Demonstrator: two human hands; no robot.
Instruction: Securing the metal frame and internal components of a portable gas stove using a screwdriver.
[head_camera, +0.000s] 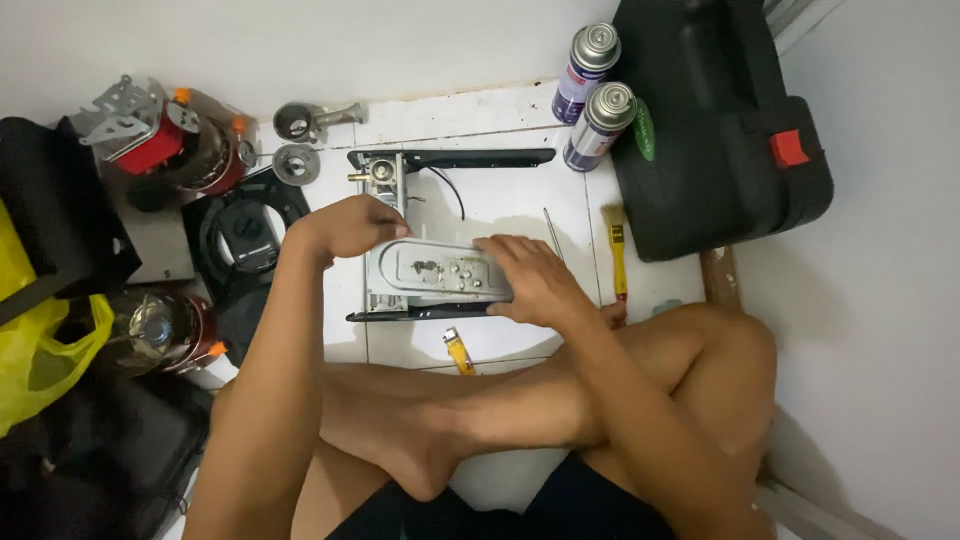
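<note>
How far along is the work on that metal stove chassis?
Done: the stove chassis lies stripped on the tile floor, loose round fittings set aside. In hand: left hand steadies the valve end, right hand presses the grey plate. Left: chassis still uncovered; gas cans stand unused.

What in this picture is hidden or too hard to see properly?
- Head view: the right end of the grey metal plate is covered by the right hand.
- The left hand hides what its fingers touch.
- The small parts on the plate are too small to identify.
- The yellow-handled tool runs under the leg.
- The black case is cut off by the top edge.
</note>
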